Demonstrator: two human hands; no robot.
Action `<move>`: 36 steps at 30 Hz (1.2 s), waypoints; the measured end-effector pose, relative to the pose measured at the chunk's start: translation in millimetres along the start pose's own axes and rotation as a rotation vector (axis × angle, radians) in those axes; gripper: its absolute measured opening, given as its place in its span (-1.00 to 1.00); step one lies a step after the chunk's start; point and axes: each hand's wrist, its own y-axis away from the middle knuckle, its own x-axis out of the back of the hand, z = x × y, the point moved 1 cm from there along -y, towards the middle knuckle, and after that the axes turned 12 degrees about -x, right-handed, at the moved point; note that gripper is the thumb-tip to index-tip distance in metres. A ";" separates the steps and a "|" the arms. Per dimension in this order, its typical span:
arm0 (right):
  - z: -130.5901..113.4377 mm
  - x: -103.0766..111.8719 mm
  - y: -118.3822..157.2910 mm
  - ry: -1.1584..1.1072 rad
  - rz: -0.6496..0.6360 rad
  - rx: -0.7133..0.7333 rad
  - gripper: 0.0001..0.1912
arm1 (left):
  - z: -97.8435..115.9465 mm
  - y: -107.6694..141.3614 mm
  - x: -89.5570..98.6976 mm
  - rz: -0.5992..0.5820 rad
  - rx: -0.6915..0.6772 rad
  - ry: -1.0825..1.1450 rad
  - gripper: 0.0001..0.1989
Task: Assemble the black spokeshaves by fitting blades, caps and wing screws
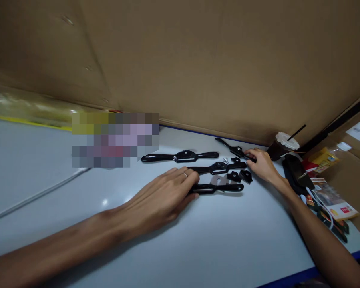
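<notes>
while the left hand point(164, 192) curls closed over one end of the near tool point(227, 187), thumb at its lower side, the right hand point(262, 164) pinches an end of the far tool point(236, 150) between bent fingers and thumb. all four tools black, slim, with a handle on each side of a broader centre; the middle tool point(220, 168) runs up to the left knuckles, the upper tool point(185, 156) lies untouched beyond. among them: a grey plate point(218, 181) with a slot, loose black pieces point(234, 176), small silvery screws point(225, 161). surface: pale, smooth table point(197, 248), blue edging. farther right, lidded cup point(284, 145) with dark drink and black straw, dark case point(298, 172), printed packets point(335, 200). left, white cable point(44, 195) beside a pixelated patch. room: brown cardboard wall point(197, 60) behind the table, dim light.
</notes>
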 end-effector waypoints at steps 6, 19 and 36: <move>5.7 -4.6 -2.6 -0.093 -0.018 -0.010 -0.72 | -10.7 -0.1 -3.1 0.057 0.117 -0.101 -0.71; 24.1 -11.3 -11.8 -0.127 -0.166 -0.090 -0.64 | -14.7 -3.1 -0.9 0.122 0.054 -0.200 -0.59; -19.9 53.0 24.9 -0.350 -0.195 0.176 -0.72 | -31.3 -6.5 6.4 0.132 0.239 -0.185 -0.72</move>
